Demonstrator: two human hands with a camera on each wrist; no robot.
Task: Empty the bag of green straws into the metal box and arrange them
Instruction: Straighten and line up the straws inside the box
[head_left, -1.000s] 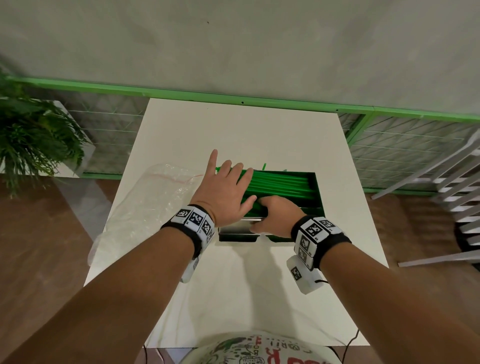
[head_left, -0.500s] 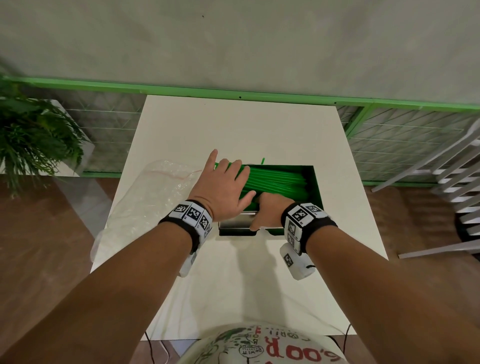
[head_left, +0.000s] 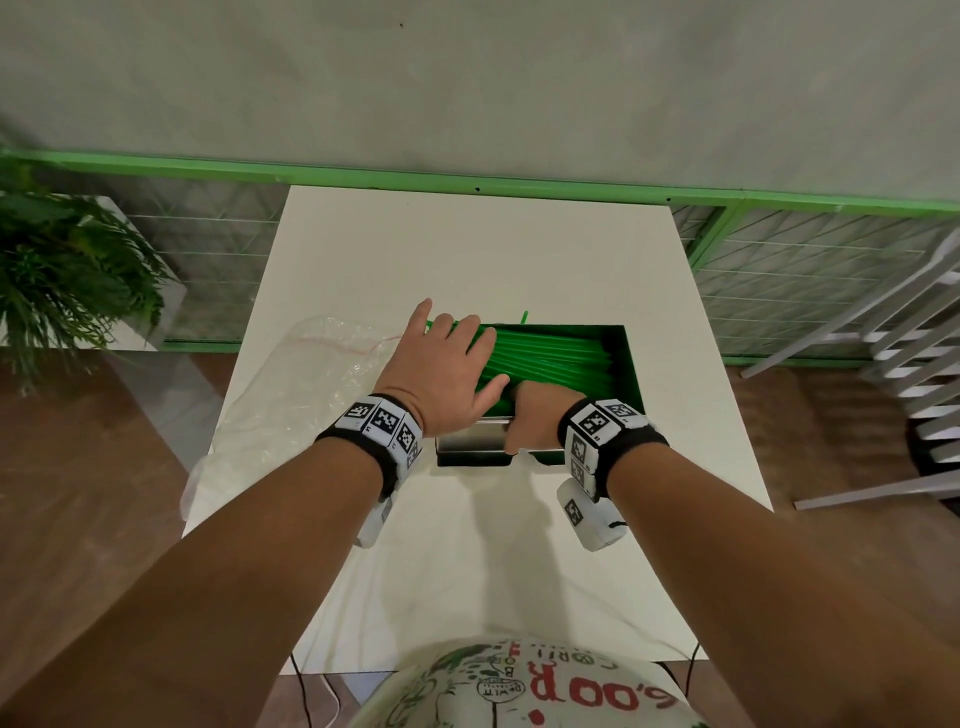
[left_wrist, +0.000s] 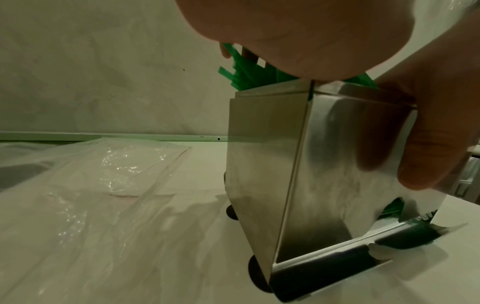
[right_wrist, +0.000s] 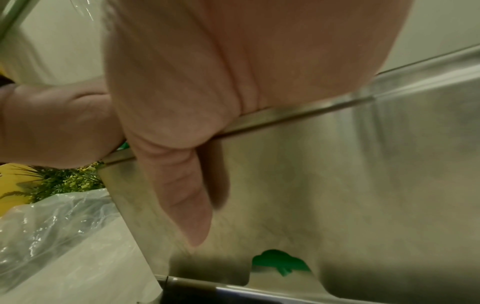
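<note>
The metal box (head_left: 470, 449) stands mid-table, filled with green straws (head_left: 556, 356) lying lengthwise. My left hand (head_left: 447, 364) lies flat, fingers straight, on the straws' left ends, which poke past the box's left wall. My right hand (head_left: 535, 415) grips the box's near wall. In the right wrist view its thumb (right_wrist: 182, 185) presses on the outside of the metal box (right_wrist: 363, 185) and its fingers are hidden inside. Green straws (right_wrist: 280, 262) show through a cutout low in that wall. In the left wrist view green straws (left_wrist: 241, 76) stick up above the metal box (left_wrist: 262, 154).
The clear plastic bag (head_left: 291, 405) lies flat and crumpled on the white table (head_left: 467, 249), left of the box. A green-framed wire fence (head_left: 779, 270) runs behind the table. A potted plant (head_left: 62, 280) stands at the left and white slatted furniture (head_left: 914, 338) at the right.
My right hand has slid slightly left along the box's near wall, closer to my left hand. The left hand stays flat on the straws.
</note>
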